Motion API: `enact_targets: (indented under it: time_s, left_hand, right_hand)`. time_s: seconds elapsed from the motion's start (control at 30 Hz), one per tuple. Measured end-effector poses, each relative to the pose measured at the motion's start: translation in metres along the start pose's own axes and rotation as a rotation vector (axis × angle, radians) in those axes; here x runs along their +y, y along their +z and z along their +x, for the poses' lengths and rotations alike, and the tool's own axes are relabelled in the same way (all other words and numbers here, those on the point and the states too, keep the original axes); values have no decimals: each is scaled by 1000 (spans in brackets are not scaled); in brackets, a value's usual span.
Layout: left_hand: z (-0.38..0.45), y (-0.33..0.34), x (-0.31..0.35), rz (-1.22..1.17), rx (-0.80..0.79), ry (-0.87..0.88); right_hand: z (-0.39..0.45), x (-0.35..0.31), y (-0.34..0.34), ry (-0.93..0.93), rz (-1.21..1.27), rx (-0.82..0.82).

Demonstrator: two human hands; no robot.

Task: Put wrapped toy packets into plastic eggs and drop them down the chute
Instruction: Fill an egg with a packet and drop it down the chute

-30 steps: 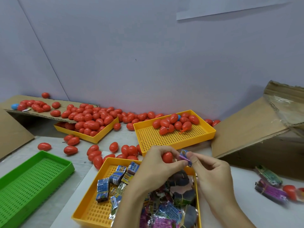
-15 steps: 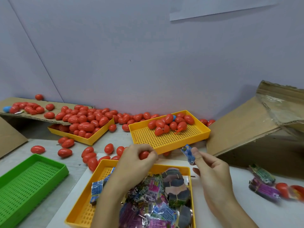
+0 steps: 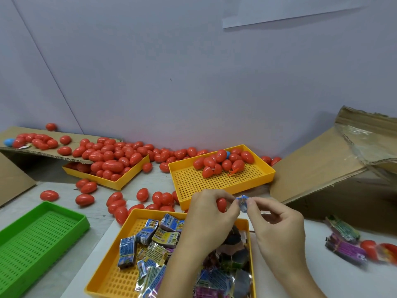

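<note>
My left hand (image 3: 209,218) grips a red plastic egg (image 3: 221,204) and its fingertips also touch a small blue wrapped toy packet (image 3: 242,202). My right hand (image 3: 277,229) pinches that packet from the right, right beside the egg. Both hands hover over a near yellow tray (image 3: 111,274) full of wrapped packets (image 3: 148,235). A cardboard chute (image 3: 322,166) slopes up at the right.
A yellow tray (image 3: 217,186) with several red eggs sits behind the hands, another (image 3: 120,183) heaped with eggs at the left under a cardboard ramp (image 3: 71,157). Loose eggs (image 3: 84,199) lie on the table. A green tray (image 3: 38,237) stands at the left. Packets and an egg (image 3: 345,248) lie at the right.
Half a second ago the hands were apart, the left one lower over the tray. Now they have come together, and the packet is held against the egg.
</note>
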State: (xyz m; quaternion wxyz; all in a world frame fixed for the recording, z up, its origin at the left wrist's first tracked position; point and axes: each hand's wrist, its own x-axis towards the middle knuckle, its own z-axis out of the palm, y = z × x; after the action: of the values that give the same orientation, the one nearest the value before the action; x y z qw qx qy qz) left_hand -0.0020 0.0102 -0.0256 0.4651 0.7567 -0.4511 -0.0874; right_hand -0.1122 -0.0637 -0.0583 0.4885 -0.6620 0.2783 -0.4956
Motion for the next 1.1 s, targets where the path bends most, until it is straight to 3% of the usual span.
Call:
enact_targets:
  time_s: [0.2, 0.47, 0.73, 0.83, 1.0, 1.1]
  left_hand:
    - [-3, 3, 1, 138, 136, 88]
    - [-6, 0, 4, 217, 52, 221]
    - [-7, 4, 9, 426, 221, 355]
    - [-7, 5, 7, 459, 206, 382]
    - [-7, 6, 5, 495, 160, 424]
    - [-7, 6, 5, 469, 178, 399]
  right_hand:
    - [-2, 4, 3, -174, -323, 25]
    - [-3, 4, 2, -218, -363, 51]
    - [-3, 5, 4, -230, -354, 207]
    - [-2, 4, 4, -209, -337, 160]
    - [-4, 3, 4, -350, -436, 5]
    - [-4, 5, 3, -355, -430, 10]
